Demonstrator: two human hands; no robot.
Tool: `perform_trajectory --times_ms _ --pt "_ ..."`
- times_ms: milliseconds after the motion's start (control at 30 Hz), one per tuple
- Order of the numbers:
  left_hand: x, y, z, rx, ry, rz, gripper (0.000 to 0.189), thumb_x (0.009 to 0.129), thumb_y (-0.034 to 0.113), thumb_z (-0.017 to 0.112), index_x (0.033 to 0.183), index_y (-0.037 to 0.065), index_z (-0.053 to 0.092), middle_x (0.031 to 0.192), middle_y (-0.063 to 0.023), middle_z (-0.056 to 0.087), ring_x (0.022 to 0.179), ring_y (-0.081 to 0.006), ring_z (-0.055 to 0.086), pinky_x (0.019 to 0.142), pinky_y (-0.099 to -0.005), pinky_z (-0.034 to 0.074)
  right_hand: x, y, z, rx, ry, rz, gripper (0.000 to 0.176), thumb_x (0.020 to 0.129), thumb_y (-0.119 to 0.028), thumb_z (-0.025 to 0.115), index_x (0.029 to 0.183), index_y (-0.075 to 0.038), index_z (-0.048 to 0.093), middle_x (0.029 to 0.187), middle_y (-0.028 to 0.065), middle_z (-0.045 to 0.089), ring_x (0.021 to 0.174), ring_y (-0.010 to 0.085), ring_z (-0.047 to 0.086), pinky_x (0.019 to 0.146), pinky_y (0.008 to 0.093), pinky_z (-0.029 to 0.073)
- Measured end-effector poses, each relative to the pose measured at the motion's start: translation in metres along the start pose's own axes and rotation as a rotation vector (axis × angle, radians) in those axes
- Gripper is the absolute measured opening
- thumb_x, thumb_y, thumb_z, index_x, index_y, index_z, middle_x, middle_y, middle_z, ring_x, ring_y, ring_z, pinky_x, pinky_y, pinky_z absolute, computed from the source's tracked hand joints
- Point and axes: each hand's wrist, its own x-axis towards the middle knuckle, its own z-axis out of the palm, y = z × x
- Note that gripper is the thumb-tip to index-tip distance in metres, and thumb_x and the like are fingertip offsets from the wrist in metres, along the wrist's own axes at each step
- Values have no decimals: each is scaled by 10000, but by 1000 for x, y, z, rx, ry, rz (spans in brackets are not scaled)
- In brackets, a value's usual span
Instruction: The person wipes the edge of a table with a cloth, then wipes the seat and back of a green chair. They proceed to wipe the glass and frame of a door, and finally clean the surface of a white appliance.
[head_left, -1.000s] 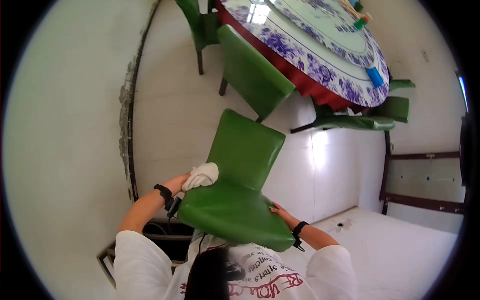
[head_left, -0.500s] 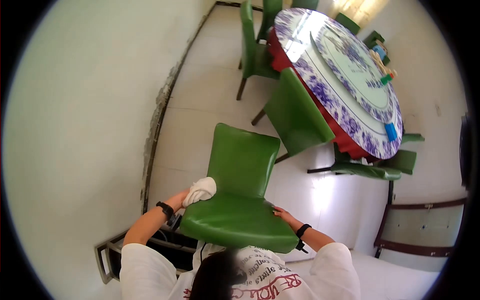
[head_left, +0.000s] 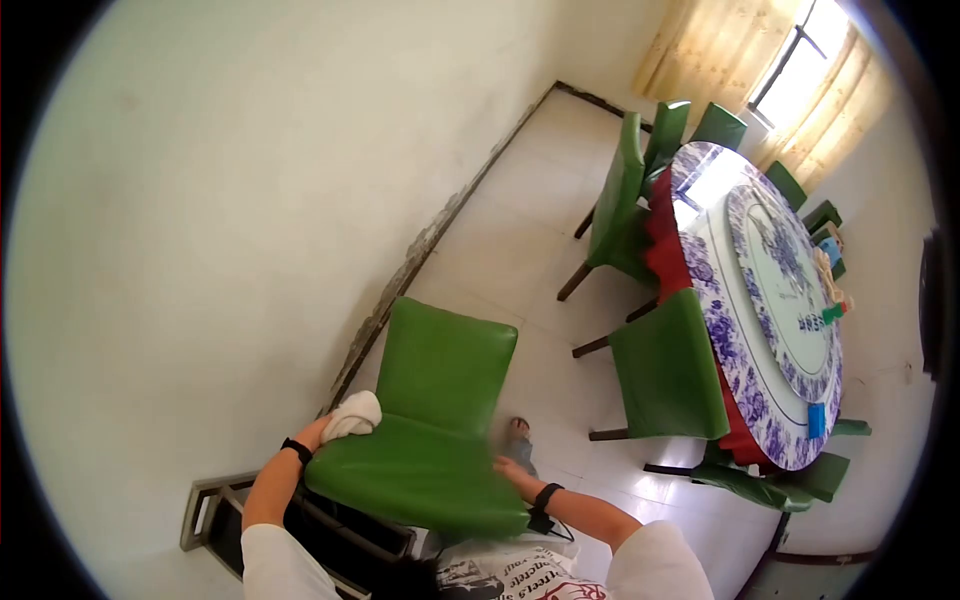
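A green chair (head_left: 445, 365) with a padded back and seat stands right in front of me. My left hand (head_left: 318, 432) is closed round a crumpled white cloth (head_left: 353, 415) at the seat's left side, by the foot of the backrest. At the opposite edge of the seat is my right hand (head_left: 512, 474), its fingers against the green cover, partly blurred. Each wrist wears a black band.
A round table (head_left: 710, 290) with a floral glass top and red skirt stands at the right, ringed by green chairs (head_left: 668, 370). A wall runs along the left. A dark metal-framed rack (head_left: 205, 505) is at the lower left. A foot (head_left: 520, 428) shows beside the chair.
The view has swung, bringing the window and curtains in. The chair and both hands appear further left and lower. The cloth is still in my left hand. A foot now shows beside the chair.
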Motion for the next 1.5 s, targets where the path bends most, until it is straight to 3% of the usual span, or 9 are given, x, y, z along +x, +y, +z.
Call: perform_trajectory --times_ms 200,267,433,600,700,733,967,1300,1500 --pt "-97 3 -85 107 329 161 353 939 281 423 1126 -1 523 1029 -133 611 844 -226 606 735 -327 507 3 -97 73 52 65 204 472 867 -151 504 1317 -69 392 1177 112 521 1053 232 502 881 357 432" --pt "-132 -1 -108 -120 689 287 349 898 262 483 1120 -2 534 980 -132 618 812 -234 610 677 -359 508 14 -111 71 -6 84 218 458 864 -147 505 1305 -83 400 1135 113 534 1014 235 514 858 359 444" --pt "-264 44 35 -141 1098 648 343 908 199 479 1217 51 488 1020 -116 609 876 -198 599 708 -338 509 78 -62 59 -74 -31 306 435 866 -173 492 1284 -124 380 1140 125 511 1018 251 498 860 387 437" --pt "-245 -39 141 -280 1342 765 280 931 321 399 969 82 540 718 -37 558 534 -154 524 456 -270 423 81 -78 63 -249 -77 489 526 862 -293 482 1323 -134 284 1292 132 378 1147 309 383 923 475 372" --pt "-186 -75 220 -200 1504 760 407 922 230 467 1277 54 375 1211 -101 497 1028 -197 535 874 -330 452 79 -120 79 -523 -164 580 650 859 -389 461 1391 -128 194 1398 146 274 1251 366 278 965 529 317" --pt "-162 -88 227 -507 1469 790 460 915 203 484 1314 54 311 1248 -107 456 1054 -204 519 909 -325 432 77 -131 85 -618 -191 606 693 858 -421 454 1414 -126 164 1434 150 239 1286 385 243 979 547 299" --pt "-74 -83 215 -219 1436 904 482 812 46 591 1268 2 442 1159 -122 554 1041 -183 533 898 -284 414 25 -182 153 -1219 -939 -4 714 862 -480 442 1411 -104 184 1431 145 255 1305 322 221 1012 518 264" --pt "-116 -84 156 -168 1274 888 430 768 26 620 1185 -12 521 1020 -147 638 922 -207 609 830 -291 460 5 -185 217 -1203 -1058 -127 627 862 -418 481 1357 -89 280 1361 144 350 1220 295 330 981 463 316" --pt "-158 -78 68 136 1449 866 415 780 92 620 1177 16 529 1058 -168 624 962 -225 611 810 -305 464 -2 -190 313 -1076 -1090 -89 575 863 -380 504 1325 -81 338 1319 144 406 1170 279 396 963 431 347"
